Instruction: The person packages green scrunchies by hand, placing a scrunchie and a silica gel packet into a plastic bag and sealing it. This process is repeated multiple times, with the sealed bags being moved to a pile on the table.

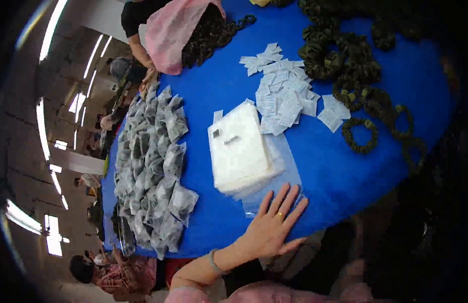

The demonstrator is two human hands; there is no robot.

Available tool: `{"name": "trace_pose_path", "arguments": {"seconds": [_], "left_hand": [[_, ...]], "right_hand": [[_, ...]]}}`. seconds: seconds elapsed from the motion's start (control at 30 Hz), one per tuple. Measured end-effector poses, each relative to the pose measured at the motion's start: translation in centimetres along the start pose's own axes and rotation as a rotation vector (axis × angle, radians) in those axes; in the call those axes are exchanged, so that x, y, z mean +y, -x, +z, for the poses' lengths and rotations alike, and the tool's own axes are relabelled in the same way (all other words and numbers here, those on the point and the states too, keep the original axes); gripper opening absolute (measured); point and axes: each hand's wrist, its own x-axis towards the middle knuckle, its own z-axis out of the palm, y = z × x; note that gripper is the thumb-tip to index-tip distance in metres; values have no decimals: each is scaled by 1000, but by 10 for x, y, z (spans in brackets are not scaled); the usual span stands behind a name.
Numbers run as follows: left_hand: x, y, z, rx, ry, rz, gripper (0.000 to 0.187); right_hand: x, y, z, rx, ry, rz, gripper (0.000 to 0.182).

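Observation:
My left hand [273, 225] lies palm down with its fingers spread, fingertips on the loose edge of a clear plastic bag [289, 156] at the near side of the blue table. A ring and a bracelet show on it. Beside the fingers sits a thick stack of whitish plastic bags [239, 151], with small dark marks on top. Beyond it is a heap of small white printed packets [284, 96]. One dark green gathered fabric ring [360, 135] lies to the right of the packets. My right hand does not show; the lower right is dark.
Rows of filled clear bags [150, 166] cover the table's left part. More dark green fabric rings [340, 55] pile up at upper right. Another person's arm [138, 49] is by a pink bag [176, 30] at the top. A person [115, 275] is at lower left.

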Motion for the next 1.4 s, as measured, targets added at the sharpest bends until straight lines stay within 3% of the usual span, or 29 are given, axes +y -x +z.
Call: {"name": "trace_pose_path", "arguments": {"seconds": [0.03, 0.1, 0.13, 0.2, 0.27, 0.3, 0.37, 0.43, 0.47, 0.53, 0.73, 0.77, 0.8, 0.83, 1.03, 1.07, 1.1, 1.13, 1.23, 1.4], "left_hand": [[-1, 6, 1, 37, 2, 21, 79], [-5, 17, 1, 400, 152, 138, 68], [-4, 39, 3, 423, 177, 149, 68], [4, 87, 14, 586, 381, 435, 44], [17, 170, 30, 547, 475, 384, 20], [12, 212, 46, 544, 511, 269, 12], [-12, 303, 98, 626, 584, -204, 13], [-32, 387, 156, 834, 481, -833, 18], [-27, 424, 167, 523, 627, -1293, 22], [-49, 431, 211, 511, 665, -1300, 23], [-119, 371, 263, 343, 748, -1372, 27], [-130, 367, 264, 299, 748, -1387, 28], [-137, 361, 264, 262, 755, -1401, 29], [-143, 356, 264, 227, 762, -1414, 29], [-144, 368, 251, 67, 788, -1471, 35], [-143, 365, 251, 70, 793, -1472, 35], [-143, 362, 250, 74, 794, -1469, 36], [-141, 361, 250, 75, 793, -1467, 37], [-134, 335, 273, 100, 804, -1450, 40], [-71, 340, 299, 10, 778, -1436, 45]], "right_hand": [[-7, 23, -9, 28, 45, 7, 25], [-20, 65, -27, 62, 140, 20, 25], [-27, 90, -32, 74, 185, 32, 26], [-42, 129, -41, 107, 265, 55, 26], [-88, 160, 6, 34, 462, -142, 34], [-107, 177, 2, 45, 479, -127, 34], [-174, 209, 41, -20, 426, -10, 34], [-213, 237, 68, -79, 379, 86, 35], [-227, 246, 81, -113, 357, 130, 36], [-249, 247, 97, -182, 309, 215, 37], [-270, 202, 120, -432, 142, 531, 42], [-270, 190, 106, -479, 100, 596, 43], [-224, 202, 13, -522, 64, 657, 44], [-196, 199, 17, -564, 27, 717, 45], [-334, 151, 19, -780, -211, 1033, 51], [-286, 163, 17, -777, -199, 1014, 51], [-285, 214, -45, -725, -236, 913, 48], [-231, 139, 34, -676, -273, 813, 46], [-134, 116, 51, -565, -330, 576, 43], [-142, 102, 74, -555, 339, -304, 38]]}}
